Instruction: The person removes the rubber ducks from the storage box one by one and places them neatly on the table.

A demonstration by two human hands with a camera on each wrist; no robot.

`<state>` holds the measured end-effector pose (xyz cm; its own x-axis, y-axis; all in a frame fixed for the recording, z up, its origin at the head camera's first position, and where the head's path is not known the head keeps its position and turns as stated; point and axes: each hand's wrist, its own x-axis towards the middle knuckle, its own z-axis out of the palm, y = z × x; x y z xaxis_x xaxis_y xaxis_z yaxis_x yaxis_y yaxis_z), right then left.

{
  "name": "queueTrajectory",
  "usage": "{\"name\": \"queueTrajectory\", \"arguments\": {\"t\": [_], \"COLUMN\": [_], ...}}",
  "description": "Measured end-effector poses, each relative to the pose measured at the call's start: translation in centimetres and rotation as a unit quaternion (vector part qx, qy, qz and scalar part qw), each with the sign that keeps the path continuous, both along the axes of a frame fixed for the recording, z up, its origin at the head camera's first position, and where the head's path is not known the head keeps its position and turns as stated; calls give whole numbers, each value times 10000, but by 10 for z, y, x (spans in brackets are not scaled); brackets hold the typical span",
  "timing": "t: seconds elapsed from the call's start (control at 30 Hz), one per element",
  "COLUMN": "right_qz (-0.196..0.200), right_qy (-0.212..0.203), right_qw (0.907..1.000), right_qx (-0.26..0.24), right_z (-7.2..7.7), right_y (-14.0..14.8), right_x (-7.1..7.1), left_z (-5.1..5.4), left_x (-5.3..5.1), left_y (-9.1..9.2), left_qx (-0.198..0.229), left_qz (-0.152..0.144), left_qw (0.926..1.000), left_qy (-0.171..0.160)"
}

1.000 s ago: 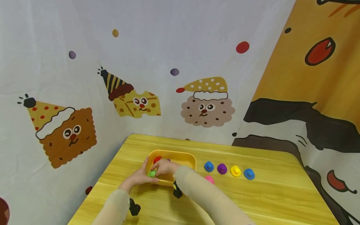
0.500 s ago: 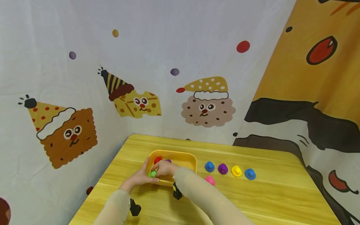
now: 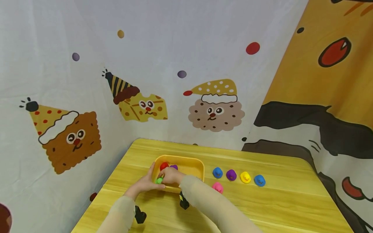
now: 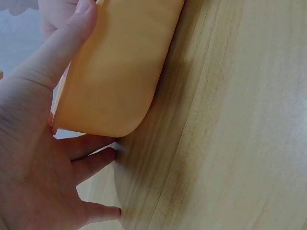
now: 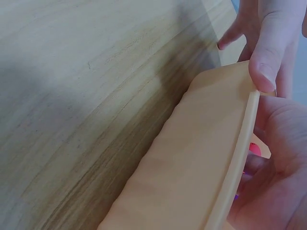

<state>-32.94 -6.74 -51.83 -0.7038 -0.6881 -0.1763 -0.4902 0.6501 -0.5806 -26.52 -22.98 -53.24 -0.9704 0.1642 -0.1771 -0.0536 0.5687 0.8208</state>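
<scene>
A yellow-orange plastic bin (image 3: 190,163) stands on the table. My left hand (image 3: 144,184) grips its near left corner; in the left wrist view the thumb lies along the rim while the other fingers spread behind the end wall. My right hand (image 3: 172,176) reaches inside over the near rim, fingertips curled at a green toy duck (image 3: 159,181) in the left corner, seemingly pinching it. Beyond the fingers are a red toy (image 3: 164,166) and a purple toy (image 3: 174,167), both partly covered. In the right wrist view the bin wall hides the fingertips.
Right of the bin stands a row of small rubber ducks: blue (image 3: 217,172), purple (image 3: 231,175), yellow (image 3: 245,177) and another blue duck (image 3: 260,180). A pink duck (image 3: 218,187) sits nearer, beside my right sleeve. A printed cloth (image 3: 157,48) hangs behind the wooden table (image 3: 285,200).
My right hand has shifted slightly inside the bin, and more of the purple toy shows behind it. The left hand stays at the corner; the ducks outside have not moved.
</scene>
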Motion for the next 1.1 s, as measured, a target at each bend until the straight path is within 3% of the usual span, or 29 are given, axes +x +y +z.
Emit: {"name": "queueTrajectory", "arguments": {"t": [0.27,0.63,0.9,1.1], "right_qz": [88,0,-132,-177], "right_qy": [215,-106,-340,-305], "right_qw": [9997,9990,9979,9982], "right_qx": [-60,-436,-528,-482], "right_z": [4,18,30,34], "right_y": [6,11,19,26], "right_x": [-2,-5,-5,-9], "left_z": [1,0,2,3], "left_x": [0,-2,1,1], "left_y": [3,-1,-1,1], "left_qx": [-21,62,107,160], "left_qz": [-34,-85,-27,-80], "left_qw": [10000,9999,9999,9998], "left_qy": [-1,37,-106,-97]}}
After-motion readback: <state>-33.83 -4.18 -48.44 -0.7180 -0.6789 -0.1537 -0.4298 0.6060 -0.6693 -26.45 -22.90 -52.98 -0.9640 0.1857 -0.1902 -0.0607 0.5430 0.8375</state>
